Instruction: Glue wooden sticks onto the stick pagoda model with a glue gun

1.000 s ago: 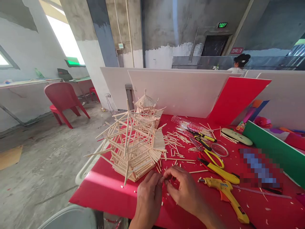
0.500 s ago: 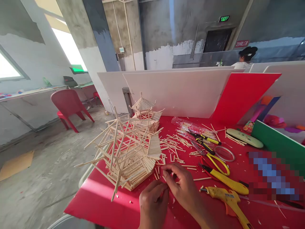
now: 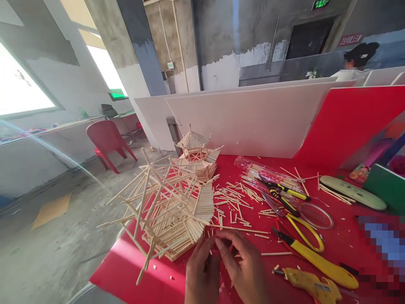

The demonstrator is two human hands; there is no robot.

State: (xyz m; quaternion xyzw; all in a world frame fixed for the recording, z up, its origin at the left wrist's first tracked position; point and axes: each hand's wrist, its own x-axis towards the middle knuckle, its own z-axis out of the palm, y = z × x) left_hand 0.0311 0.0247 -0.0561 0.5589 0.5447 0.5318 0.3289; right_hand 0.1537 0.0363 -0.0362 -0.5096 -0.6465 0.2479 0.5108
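My left hand (image 3: pixel 202 267) and my right hand (image 3: pixel 245 264) are close together low over the red table, with thumbs and fingertips pinched near one another. Whatever lies between their fingers is too small or hidden to make out. Just left of them stands an open frame model of thin wooden sticks (image 3: pixel 172 240), with slanted poles and a slatted roof section (image 3: pixel 205 204) on its right side. Behind it is a smaller stick pavilion (image 3: pixel 193 141) with a pointed roof. Short cut sticks (image 3: pixel 230 196) lie scattered beyond my hands, and a long stick (image 3: pixel 245 229) lies just past my fingertips.
To the right lie a yellow glue gun (image 3: pixel 311 282), a yellow-handled cutting tool (image 3: pixel 325 257), black-and-yellow pliers (image 3: pixel 286 203), a clear ring (image 3: pixel 330 217) and plastic-wrapped sticks (image 3: pixel 262 171). A white board (image 3: pixel 240 122) stands behind. A person (image 3: pixel 354 74) is beyond it.
My view has turned slightly, shifting the tools rightward in the picture. My hands have drawn closer together, with the fingertips still pinched.
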